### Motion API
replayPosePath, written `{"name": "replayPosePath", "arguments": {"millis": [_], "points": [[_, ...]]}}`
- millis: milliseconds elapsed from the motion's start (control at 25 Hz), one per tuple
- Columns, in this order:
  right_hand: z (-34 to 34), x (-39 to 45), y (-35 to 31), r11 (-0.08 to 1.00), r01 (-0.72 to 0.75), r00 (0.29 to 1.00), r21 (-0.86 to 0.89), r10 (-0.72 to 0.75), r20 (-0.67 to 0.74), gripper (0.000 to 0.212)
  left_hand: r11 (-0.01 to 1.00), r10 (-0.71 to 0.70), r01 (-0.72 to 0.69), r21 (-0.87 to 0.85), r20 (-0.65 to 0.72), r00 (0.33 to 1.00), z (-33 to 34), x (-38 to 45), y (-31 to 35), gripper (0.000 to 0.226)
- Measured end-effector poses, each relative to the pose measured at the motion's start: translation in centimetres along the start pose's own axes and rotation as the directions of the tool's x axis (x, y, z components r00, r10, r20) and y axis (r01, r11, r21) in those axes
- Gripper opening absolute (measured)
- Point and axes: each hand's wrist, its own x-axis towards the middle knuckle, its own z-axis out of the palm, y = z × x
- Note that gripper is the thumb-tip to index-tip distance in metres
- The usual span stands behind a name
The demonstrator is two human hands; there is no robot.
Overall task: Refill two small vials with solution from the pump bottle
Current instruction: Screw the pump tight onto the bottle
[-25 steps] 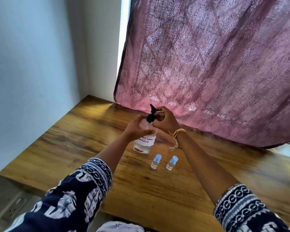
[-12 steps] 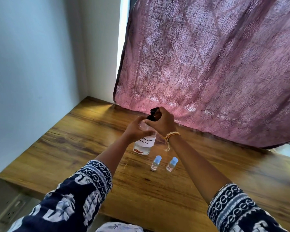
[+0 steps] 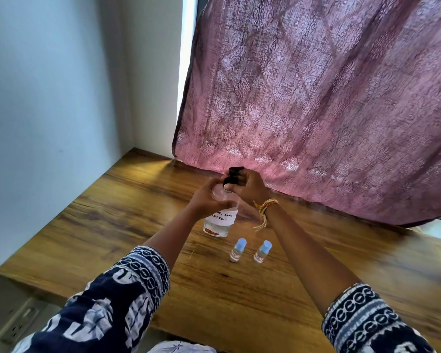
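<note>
The pump bottle is steadied by the gripping left hand while its black pump top is gripped by the right hand, probably for unscrewing.

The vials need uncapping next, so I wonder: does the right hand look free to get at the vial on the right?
Probably yes, once it lets go. The right hand now grips the black pump head. The right vial stands capped on open table, apart from its neighbour, nothing over it.
</note>
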Motion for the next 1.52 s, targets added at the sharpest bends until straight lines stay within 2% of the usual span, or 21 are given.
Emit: {"name": "replayPosePath", "arguments": {"millis": [120, 200, 360, 520, 600, 760, 880, 960, 1040, 1160, 1280, 1520], "points": [[0.3, -0.1, 0.3, 0.991, -0.033, 0.987, -0.131, 0.012, -0.158, 0.036, 1.000, 0.001, -0.001, 0.019, -0.009, 1.000, 0.1, -0.1, 0.1, 0.069], [1.0, -0.2, 0.4, 0.981, -0.042, 0.978, -0.189, 0.001, -0.210, 0.042, 1.000, 0.004, -0.004, 0.002, -0.024, 1.000, 0.2, -0.2, 0.0, 0.066], [1.8, 0.0, -0.1, 0.982, -0.033, 0.996, -0.187, 0.017, -0.085, 0.048, 1.000, 0.012, -0.012, -0.016, -0.016, 1.000, 0.1, -0.3, 0.0, 0.066], [-0.2, 0.0, -0.1, 0.998, 0.025, 0.996, -0.065, -0.019, 0.092, 0.041, 1.000, -0.005, 0.005, -0.015, -0.033, 0.999, 0.2, -0.3, 0.1, 0.070], [-1.0, 0.0, -0.2, 0.998, 0.050, 0.991, -0.039, -0.045, 0.124, 0.037, 1.000, -0.010, 0.010, -0.008, -0.032, 0.999, 0.2, -0.3, 0.1, 0.072], [-0.9, 0.2, -0.2, 0.985, 0.036, 0.999, -0.169, -0.038, -0.007, 0.026, 1.000, -0.003, 0.003, 0.004, -0.032, 0.999, 0.2, -0.4, 0.1, 0.076], [0.0, -0.3, 0.3, 0.979, 0.016, 0.993, -0.205, -0.040, -0.114, 0.038, 1.000, 0.006, -0.007, -0.026, -0.035, 0.999, 0.3, -0.4, 0.1, 0.076], [0.0, -0.4, 0.5, 0.980, 0.010, 0.995, -0.200, -0.029, -0.094, 0.050, 1.000, 0.003, -0.004, -0.026, -0.036, 0.999, 0.3, -0.3, 0.1, 0.074], [-0.4, -0.2, 0.4, 0.992, 0.000, 1.000, -0.129, 0.002, 0.018, 0.058, 1.000, 0.010, -0.010, -0.021, -0.036, 0.999, 0.3, -0.2, 0.0, 0.073], [-0.9, -0.1, 0.3, 0.997, 0.007, 0.992, -0.073, 0.002, 0.122, 0.051, 1.000, 0.019, -0.019, -0.018, -0.036, 0.999, 0.3, -0.2, -0.1, 0.075], [-0.9, 0.0, 0.2, 0.992, 0.018, 0.996, -0.122, -0.007, 0.093, 0.047, 1.000, 0.007, -0.007, 0.003, -0.038, 0.999, 0.3, -0.1, -0.1, 0.075], [0.2, -1.0, 0.7, 0.996, 0.023, 0.997, -0.081, -0.029, -0.075, 0.035, 1.000, 0.009, -0.009, -0.010, -0.047, 0.999, 0.4, -0.3, -0.1, 0.070]]}}
